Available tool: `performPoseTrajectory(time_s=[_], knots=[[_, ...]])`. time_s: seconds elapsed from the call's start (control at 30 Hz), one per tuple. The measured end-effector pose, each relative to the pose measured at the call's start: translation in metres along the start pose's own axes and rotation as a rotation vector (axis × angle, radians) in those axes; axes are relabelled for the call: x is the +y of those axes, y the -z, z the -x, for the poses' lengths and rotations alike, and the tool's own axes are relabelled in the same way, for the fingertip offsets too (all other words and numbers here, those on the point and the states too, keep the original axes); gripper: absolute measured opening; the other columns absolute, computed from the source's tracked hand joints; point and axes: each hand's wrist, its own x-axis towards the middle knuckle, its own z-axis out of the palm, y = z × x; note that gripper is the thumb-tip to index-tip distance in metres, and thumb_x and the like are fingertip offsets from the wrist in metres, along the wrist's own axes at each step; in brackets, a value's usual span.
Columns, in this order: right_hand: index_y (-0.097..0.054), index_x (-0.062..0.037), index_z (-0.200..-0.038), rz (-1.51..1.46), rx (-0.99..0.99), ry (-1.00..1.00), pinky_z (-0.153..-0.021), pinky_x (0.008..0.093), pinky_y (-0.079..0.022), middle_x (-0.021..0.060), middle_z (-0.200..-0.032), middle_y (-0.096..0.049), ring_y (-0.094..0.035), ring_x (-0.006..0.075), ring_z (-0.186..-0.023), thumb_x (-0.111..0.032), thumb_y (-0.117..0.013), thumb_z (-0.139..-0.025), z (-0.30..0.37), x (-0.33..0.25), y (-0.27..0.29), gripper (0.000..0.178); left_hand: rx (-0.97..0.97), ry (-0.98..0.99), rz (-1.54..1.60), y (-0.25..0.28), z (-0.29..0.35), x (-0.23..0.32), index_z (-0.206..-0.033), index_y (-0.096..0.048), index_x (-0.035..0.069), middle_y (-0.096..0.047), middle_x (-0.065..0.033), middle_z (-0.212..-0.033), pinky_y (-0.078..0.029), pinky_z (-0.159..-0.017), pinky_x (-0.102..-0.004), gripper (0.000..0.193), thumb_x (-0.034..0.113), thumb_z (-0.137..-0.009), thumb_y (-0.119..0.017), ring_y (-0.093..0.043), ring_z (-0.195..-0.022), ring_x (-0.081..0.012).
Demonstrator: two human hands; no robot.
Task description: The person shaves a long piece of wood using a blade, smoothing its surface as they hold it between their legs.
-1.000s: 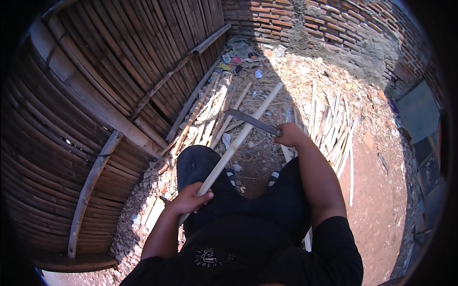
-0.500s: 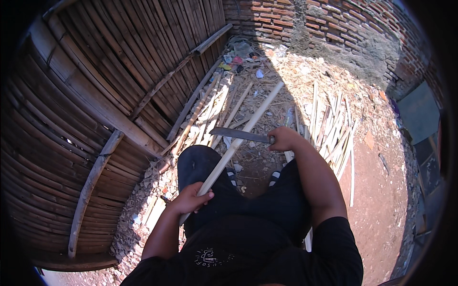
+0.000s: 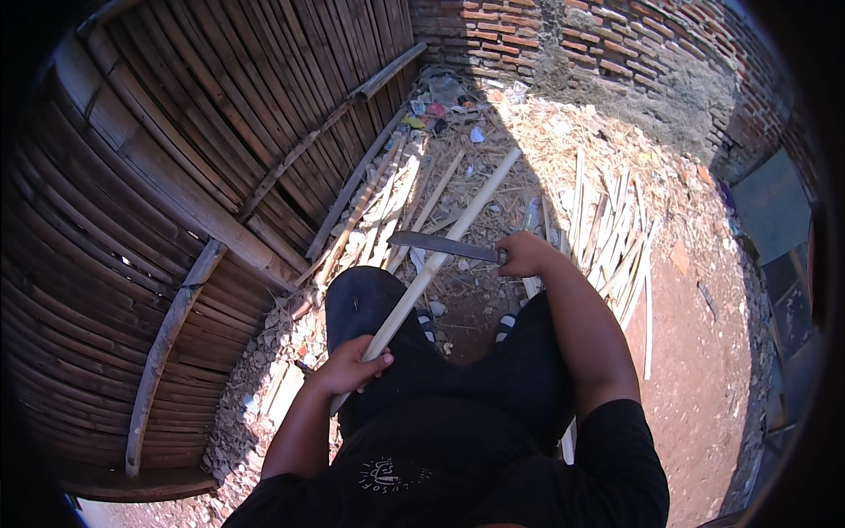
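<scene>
A long pale bamboo strip (image 3: pixel 407 305) slants from beside my left thigh up and away to the right. My left hand (image 3: pixel 356 366) is closed round its near end, thumb on top. In my right hand (image 3: pixel 523 255) is the handle of a machete (image 3: pixel 440 244), gripped with the fingers wrapped round it. The long dark blade points left and lies across the strip about midway along it, appearing to touch it. The strip's far end extends over the littered ground, beyond the blade.
Split bamboo strips (image 3: pixel 609 242) lie piled on the right, with more strips (image 3: pixel 387 202) on the left. A bamboo slat wall (image 3: pixel 220 114) rises close on my left. A brick wall (image 3: pixel 607 44) stands at the back. Rubble and shavings (image 3: pixel 563 128) cover the ground ahead.
Hardly anything differs. The bamboo strip's far end has shifted very slightly left, while both hands and the machete keep nearly the same places.
</scene>
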Motion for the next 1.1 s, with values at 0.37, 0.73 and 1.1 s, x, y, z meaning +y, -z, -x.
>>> performPoseTrajectory(time_s=[0.37, 0.73, 1.1], knots=[[-0.07, -0.0074, -0.123, -0.04, 0.127, -0.126, -0.095, 0.0449, -0.054, 0.0203, -0.108, -0.073, -0.068, 0.0385, -0.106, -0.039, -0.083, -0.073, 0.004, 0.01, 0.004, 0.06, 0.002, 0.013, 0.017, -0.001, 0.0, 0.0, -0.111, -0.06, 0.006, -0.061, -0.0017, -0.077, -0.045, -0.049, -0.0267, 0.039, 0.039, -0.096, -0.072, -0.054, -0.054, -0.0095], [-0.07, -0.0066, -0.122, -0.011, 0.023, -0.014, -0.096, 0.0465, -0.053, 0.0216, -0.11, -0.072, -0.067, 0.0391, -0.109, -0.038, -0.082, -0.072, 0.0, 0.003, -0.001, 0.061, 0.008, 0.001, 0.024, -0.001, 0.0, 0.0, -0.11, -0.059, 0.005, -0.061, -0.0023, -0.076, -0.044, -0.047, -0.0266, 0.039, 0.039, -0.096, -0.072, -0.053, -0.051, -0.0098], [-0.072, -0.0071, -0.116, -0.038, 0.061, -0.08, -0.093, 0.0472, -0.054, 0.0202, -0.107, -0.072, -0.068, 0.0384, -0.106, -0.036, -0.083, -0.073, 0.005, 0.007, 0.004, 0.053, 0.001, 0.01, 0.017, -0.001, 0.001, 0.002, -0.113, -0.059, 0.006, -0.059, -0.0012, -0.077, -0.044, -0.049, -0.0273, 0.034, 0.034, -0.097, -0.07, -0.052, -0.053, -0.0095]])
